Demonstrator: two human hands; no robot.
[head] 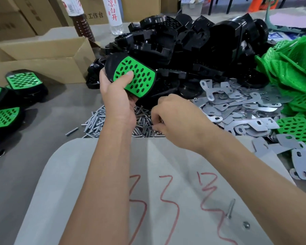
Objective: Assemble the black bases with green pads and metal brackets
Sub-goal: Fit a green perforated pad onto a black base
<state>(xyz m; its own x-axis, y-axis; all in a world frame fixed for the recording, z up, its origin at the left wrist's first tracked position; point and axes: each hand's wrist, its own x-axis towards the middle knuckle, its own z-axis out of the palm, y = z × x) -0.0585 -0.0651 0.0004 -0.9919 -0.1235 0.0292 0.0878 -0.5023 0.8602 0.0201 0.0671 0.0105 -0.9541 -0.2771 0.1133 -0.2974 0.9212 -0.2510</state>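
Head view: our left grip (117, 96) clasps padded black base (133, 76); right grip (173, 119), just beside, pinches into screw pile (99, 121), contents unclear.

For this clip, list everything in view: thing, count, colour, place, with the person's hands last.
base with pad: one, black and green, held up centre
finished bases: several, black and green, left
bare bases: heap, black, back centre
pads: heap, green, right
brackets: pile, grey metal, right of centre
screws: pile, silver, centre
loose screw: one, silver, on board
board: one, grey, red marks, front
box: one, brown, back left
bottle: one, clear, back
left hand: grips base with pad
right hand: over screws, fingers curled
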